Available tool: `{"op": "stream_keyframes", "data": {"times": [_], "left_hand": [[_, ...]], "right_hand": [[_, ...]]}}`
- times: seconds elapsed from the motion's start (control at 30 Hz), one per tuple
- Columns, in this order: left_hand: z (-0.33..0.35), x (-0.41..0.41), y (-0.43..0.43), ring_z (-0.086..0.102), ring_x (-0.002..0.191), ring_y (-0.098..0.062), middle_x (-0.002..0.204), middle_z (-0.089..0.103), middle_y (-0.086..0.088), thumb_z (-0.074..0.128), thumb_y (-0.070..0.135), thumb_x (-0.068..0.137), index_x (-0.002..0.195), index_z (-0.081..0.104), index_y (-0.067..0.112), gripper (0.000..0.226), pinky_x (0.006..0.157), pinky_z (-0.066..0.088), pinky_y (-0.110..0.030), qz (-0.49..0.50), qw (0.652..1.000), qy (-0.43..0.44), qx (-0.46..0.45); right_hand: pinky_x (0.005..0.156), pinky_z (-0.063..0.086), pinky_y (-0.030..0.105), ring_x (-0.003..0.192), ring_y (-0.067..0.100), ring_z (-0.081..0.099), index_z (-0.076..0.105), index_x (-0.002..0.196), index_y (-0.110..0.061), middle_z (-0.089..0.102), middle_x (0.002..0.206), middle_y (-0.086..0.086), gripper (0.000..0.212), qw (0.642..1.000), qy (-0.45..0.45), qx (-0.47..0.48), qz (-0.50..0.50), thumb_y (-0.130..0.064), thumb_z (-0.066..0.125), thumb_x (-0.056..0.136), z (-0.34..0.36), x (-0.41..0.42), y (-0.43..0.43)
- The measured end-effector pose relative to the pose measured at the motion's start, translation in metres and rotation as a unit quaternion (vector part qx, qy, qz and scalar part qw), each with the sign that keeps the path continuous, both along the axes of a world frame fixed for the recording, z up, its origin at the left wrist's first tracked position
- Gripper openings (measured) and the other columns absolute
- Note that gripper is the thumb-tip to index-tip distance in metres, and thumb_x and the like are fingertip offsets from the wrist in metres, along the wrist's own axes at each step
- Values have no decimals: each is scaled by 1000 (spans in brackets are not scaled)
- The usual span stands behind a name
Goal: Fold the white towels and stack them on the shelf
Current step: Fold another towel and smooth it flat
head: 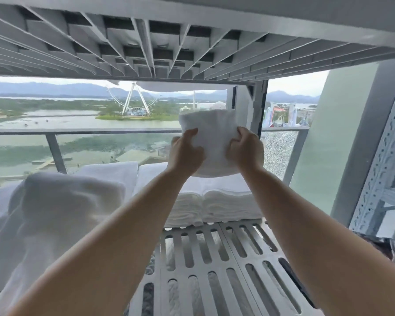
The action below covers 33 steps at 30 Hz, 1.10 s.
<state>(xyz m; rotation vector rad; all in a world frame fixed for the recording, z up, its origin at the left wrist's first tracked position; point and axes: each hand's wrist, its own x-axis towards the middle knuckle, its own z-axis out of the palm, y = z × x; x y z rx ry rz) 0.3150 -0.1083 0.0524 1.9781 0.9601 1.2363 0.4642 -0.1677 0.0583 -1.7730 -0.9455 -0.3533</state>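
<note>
Head view. Towel (211, 126): white, folded, held just over the stack (224, 201) at the back of the slatted shelf (214, 258); cannot tell whether they touch. Left grip (185, 153): fingers curled on the towel's left edge. Right grip (246, 150): pinching its right edge. Loose towels (55, 213): heaped left of the stack. Upper shelf (192, 42): overhead.

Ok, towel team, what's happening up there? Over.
Left hand and right hand both gripping one folded towel. Held above the stack on the shelf, not down yet. Nothing in between; loose towels heaped at left.
</note>
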Motion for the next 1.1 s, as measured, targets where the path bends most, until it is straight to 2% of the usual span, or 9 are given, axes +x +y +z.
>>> {"op": "stream_keyframes", "data": {"times": [0.17,0.27,0.37,0.47,0.57,0.63,0.73,0.9,1.1], "left_hand": [[-34,28,7,61,117,-31,136,57,-14,63,23,89,137,61,25,48,101,51,-40,-29,992,119,-43],[-50,32,10,64,111,-29,139,56,-16,62,35,90,135,63,26,45,100,52,-36,-31,983,173,-55],[-48,36,14,62,109,-23,142,55,-14,61,36,91,135,63,23,47,94,47,-25,-3,981,192,-6],[-41,40,12,56,123,-30,137,61,-14,58,32,90,129,67,17,43,100,44,-30,9,975,220,0],[-34,42,11,65,102,-36,105,72,-13,56,37,92,90,74,16,28,80,51,-35,4,974,227,1],[-33,43,9,63,98,-38,97,68,-21,52,35,95,65,62,14,38,72,47,-35,6,970,241,19],[-37,43,3,52,126,-24,129,61,-16,48,37,96,88,72,17,33,94,48,-37,1,950,305,61],[-47,34,-3,36,144,-27,158,41,1,41,47,97,119,69,32,38,103,43,-41,-5,942,317,114],[-73,17,-6,22,150,-30,168,17,9,20,63,101,155,28,44,58,117,26,-52,-4,907,394,147]], "right_hand": [[74,40,29,93,31,59,68,110,-18,70,110,9,37,993,95,-64,-11,-5,47,83,-39,46,-7],[68,35,31,80,24,51,65,109,-17,63,93,4,26,983,137,-119,-9,-15,48,90,-68,57,-10],[61,36,30,71,20,52,67,101,-17,67,90,3,22,986,124,-109,-11,-14,50,87,-65,61,-7],[71,40,29,81,22,54,69,111,-18,70,101,3,31,990,98,-97,-11,-12,53,84,-57,62,-3],[73,38,29,84,23,53,66,118,-17,68,104,4,31,987,103,-122,-7,-15,53,90,-60,66,-5],[73,40,32,84,24,54,62,118,-16,68,104,5,26,984,116,-136,-12,-22,53,94,-65,69,-9],[76,42,37,86,26,53,56,124,-17,67,109,7,29,984,87,-154,-37,-26,51,97,-62,64,-11],[86,43,42,101,33,60,56,130,-19,67,110,10,45,972,-183,-129,-74,-8,52,87,-64,43,-2],[74,48,33,97,28,64,74,108,-28,74,103,5,35,987,-97,-127,2,-19,45,90,-82,48,-2]]}}
